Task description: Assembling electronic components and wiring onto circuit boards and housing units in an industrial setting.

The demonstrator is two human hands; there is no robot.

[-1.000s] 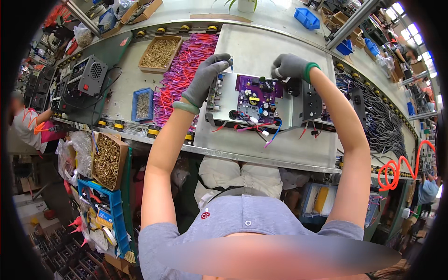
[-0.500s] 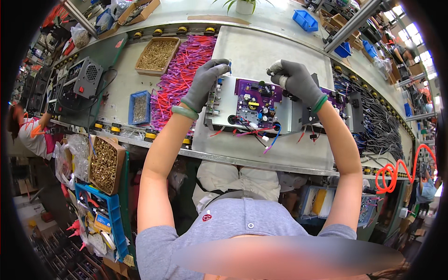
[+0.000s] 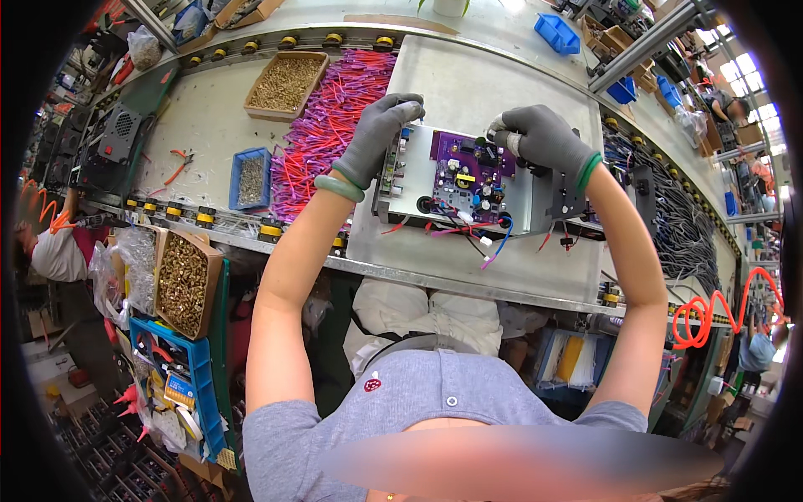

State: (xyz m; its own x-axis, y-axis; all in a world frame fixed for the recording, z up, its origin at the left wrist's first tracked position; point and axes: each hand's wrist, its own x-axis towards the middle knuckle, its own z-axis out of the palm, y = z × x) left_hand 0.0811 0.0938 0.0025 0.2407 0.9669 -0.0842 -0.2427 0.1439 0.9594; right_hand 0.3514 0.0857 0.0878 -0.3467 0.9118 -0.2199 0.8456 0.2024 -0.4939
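Observation:
An open metal chassis point(image 3: 410, 182) lies on the light board across the conveyor in front of me. Inside it sits a purple circuit board point(image 3: 446, 171) with coils, capacitors and loose coloured wires toward me. My left hand point(image 3: 372, 140), in a grey glove, is closed at the chassis's far left corner; whatever is between its fingertips is hidden. My right hand point(image 3: 548, 144), gloved too, is closed in a pinch over the board's far right corner. I cannot make out what it holds. A black bracketed panel point(image 3: 559, 199) stands beneath my right wrist.
Left of the chassis lie a pile of red and purple wires point(image 3: 330, 125), a cardboard tray of brass parts point(image 3: 287, 86), a blue bin point(image 3: 250, 179) and orange-handled pliers point(image 3: 177, 167). Black cables point(image 3: 677, 217) heap at right, near a coiled orange hose point(image 3: 711, 309).
My right hand has come down to the circuit board. My left hand has stayed by the chassis corner. At left, the black machine has moved farther away, revealing pliers. The view has shifted slightly.

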